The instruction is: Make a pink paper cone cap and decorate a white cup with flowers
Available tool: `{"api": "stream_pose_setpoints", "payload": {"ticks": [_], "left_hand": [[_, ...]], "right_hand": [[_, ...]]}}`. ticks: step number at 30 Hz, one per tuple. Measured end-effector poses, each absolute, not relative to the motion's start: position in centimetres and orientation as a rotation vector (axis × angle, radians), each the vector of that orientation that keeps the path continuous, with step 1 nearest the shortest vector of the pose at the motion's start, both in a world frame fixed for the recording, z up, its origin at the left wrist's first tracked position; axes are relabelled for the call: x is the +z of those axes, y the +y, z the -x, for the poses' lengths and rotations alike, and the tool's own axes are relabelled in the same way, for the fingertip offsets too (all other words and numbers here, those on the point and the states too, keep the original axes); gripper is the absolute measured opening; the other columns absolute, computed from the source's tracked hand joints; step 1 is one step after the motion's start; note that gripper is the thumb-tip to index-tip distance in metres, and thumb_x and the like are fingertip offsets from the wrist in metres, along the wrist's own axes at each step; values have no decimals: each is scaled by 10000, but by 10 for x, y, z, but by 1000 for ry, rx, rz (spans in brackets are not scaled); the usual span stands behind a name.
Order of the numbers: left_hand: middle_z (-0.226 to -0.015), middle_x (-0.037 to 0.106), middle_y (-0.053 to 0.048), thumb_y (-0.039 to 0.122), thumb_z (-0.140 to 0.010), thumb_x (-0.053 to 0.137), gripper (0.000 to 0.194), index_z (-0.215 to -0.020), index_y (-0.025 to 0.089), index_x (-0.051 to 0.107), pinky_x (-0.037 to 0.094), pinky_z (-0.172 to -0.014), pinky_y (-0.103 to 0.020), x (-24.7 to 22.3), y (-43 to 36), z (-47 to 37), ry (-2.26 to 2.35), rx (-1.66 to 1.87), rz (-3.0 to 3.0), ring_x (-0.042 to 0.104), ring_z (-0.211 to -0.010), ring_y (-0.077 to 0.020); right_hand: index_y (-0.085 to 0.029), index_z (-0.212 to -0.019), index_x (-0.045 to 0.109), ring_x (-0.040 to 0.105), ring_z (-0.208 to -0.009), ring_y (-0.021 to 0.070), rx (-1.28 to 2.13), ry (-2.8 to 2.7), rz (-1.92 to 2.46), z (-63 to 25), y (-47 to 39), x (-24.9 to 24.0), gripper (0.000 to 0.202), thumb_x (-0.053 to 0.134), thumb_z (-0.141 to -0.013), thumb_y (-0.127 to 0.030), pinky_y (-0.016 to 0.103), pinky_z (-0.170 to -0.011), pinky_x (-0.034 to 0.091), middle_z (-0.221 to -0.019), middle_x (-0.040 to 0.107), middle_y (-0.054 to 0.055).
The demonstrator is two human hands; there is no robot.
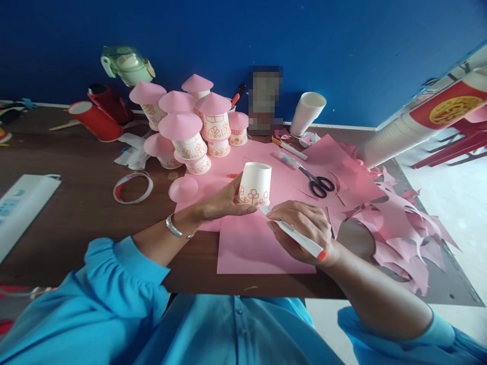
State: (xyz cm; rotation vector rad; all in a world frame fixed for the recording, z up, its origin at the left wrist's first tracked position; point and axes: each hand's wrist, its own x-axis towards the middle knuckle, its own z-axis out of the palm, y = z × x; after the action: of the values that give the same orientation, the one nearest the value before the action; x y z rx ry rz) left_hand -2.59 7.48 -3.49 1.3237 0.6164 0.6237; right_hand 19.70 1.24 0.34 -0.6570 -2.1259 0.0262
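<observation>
A white paper cup with red flowers drawn round its lower part is held above pink paper. My left hand grips the cup from its left side, thumb low at the front. In my right hand is a white marker with a red end, its tip touching or very near the cup's lower edge. Behind them to the left stand several decorated cups with pink cone tops. A pink cone lies near my left wrist.
Black-handled scissors, a glue stick and another marker lie on the paper. Pink scraps pile up at the right. Tape lies left; stacked cups stand by the wall.
</observation>
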Motion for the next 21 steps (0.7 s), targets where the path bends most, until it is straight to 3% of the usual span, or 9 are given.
{"api": "stream_pose_setpoints", "payload": {"ticks": [14, 21], "left_hand": [[-1171, 659, -91, 356, -804, 843, 649, -1348, 236, 510, 534, -890, -392, -35, 75, 27, 608, 640, -1328, 636, -1085, -255], [-1150, 670, -59, 330, -806, 834, 514, -1250, 243, 590, 503, -916, -384, -21, 73, 28, 603, 690, -1276, 623, -1075, -241]], "right_hand": [[-181, -993, 611, 701, -646, 159, 41, -2131, 689, -197, 12, 4, 125, 611, -915, -83, 277, -602, 583, -754, 719, 33], [-165, -1128, 623, 711, -722, 178, -13, -2030, 568, -203, 12, 0, 159, 600, -971, -163, 295, -611, 619, -842, 708, 70]]}}
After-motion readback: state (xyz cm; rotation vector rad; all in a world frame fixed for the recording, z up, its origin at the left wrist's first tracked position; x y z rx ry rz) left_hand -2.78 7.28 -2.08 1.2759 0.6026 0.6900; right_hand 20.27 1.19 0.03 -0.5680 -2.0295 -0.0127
